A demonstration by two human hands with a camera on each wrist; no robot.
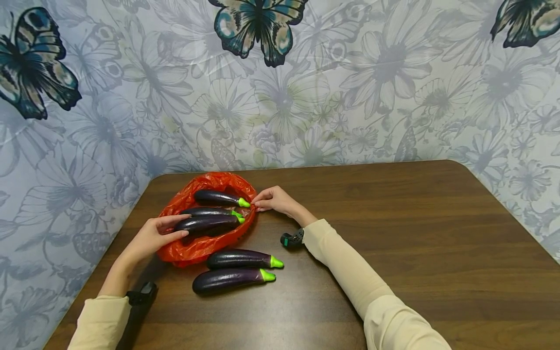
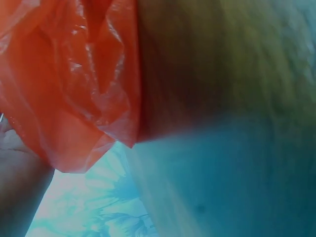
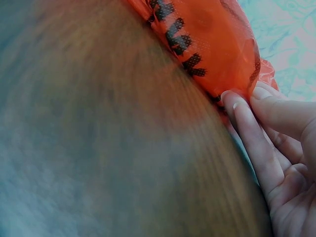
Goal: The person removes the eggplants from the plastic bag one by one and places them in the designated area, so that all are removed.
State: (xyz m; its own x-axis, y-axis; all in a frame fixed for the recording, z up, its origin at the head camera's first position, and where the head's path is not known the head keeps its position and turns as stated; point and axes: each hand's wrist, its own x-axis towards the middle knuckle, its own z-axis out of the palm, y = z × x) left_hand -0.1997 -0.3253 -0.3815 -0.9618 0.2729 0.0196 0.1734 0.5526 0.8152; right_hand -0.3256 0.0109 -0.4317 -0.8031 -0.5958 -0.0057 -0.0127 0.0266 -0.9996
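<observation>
Currently, a red, crinkled plastic bag [image 1: 181, 252] sits open near the far left corner of a brown wood-grain table [image 1: 393, 233], three eggplants inside it. The left hand [image 1: 155, 237] reaches over the bag's left rim and grips the nearest of these, a glossy dark-purple eggplant with a bright green cap [image 1: 209, 223], thumb on its near side and fingers on its far side at the blunt end. Just behind it lies a partly covered dark eggplant [image 1: 205, 211], and farther back a third dark-purple eggplant [image 1: 216, 198], all with green caps toward the right edge of the surface. The right hand [image 1: 274, 201] pinches the bag's right rim between thumb and fingertips; the right wrist view shows this hold beside bold black printing [image 3: 177, 39] on the red plastic. Between the bag and the near edge, two more glossy eggplants lie side by side, an upper one [image 1: 239, 259] close by the bag and a lower one [image 1: 229, 281] nearer that edge. Beyond the far edge hangs a pale floral backdrop [image 1: 315, 107] with blue-and-black butterflies [image 1: 260, 29].
</observation>
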